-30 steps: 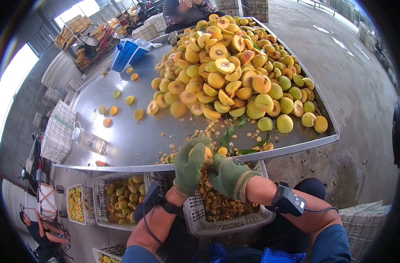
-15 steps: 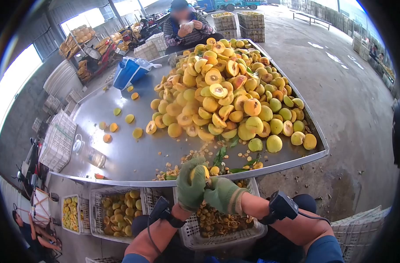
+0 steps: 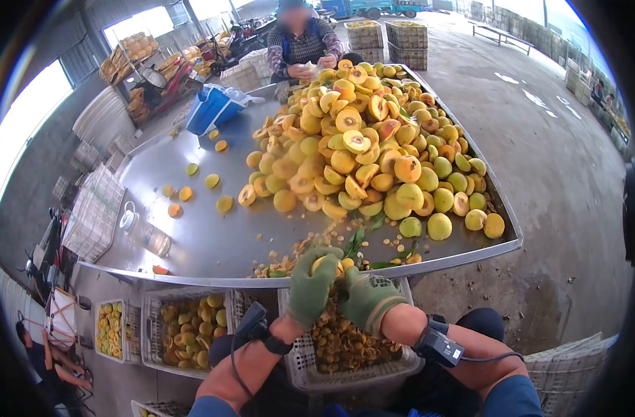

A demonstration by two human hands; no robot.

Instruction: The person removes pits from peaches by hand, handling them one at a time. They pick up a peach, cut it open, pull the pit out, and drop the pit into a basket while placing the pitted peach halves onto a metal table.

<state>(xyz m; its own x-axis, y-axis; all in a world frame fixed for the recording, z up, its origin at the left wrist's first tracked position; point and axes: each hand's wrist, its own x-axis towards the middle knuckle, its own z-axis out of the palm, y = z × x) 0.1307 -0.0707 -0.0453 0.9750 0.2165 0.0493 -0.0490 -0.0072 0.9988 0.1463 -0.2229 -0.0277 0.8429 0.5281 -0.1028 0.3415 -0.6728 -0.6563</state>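
Note:
Both of my hands wear green gloves and meet over the near edge of the metal table. My left hand is closed around a yellow peach, part of which its fingers cover. Close beside it, my right hand has its fingers curled in at the fruit; what they grip, if anything, is hidden. Below both hands stands a crate with brown pits or scraps in it. Loose pits and green leaves lie on the table just beyond my hands.
A large heap of whole and halved peaches covers the table's middle and right. A clear jug and a blue bag stand at left. Crates of fruit sit on the floor at left. Another person is across the table.
My right hand has turned, its fingers now pointing up beside the peach, while my left still holds it. The person opposite has lowered their hands to the table's far edge. The view has shifted slightly.

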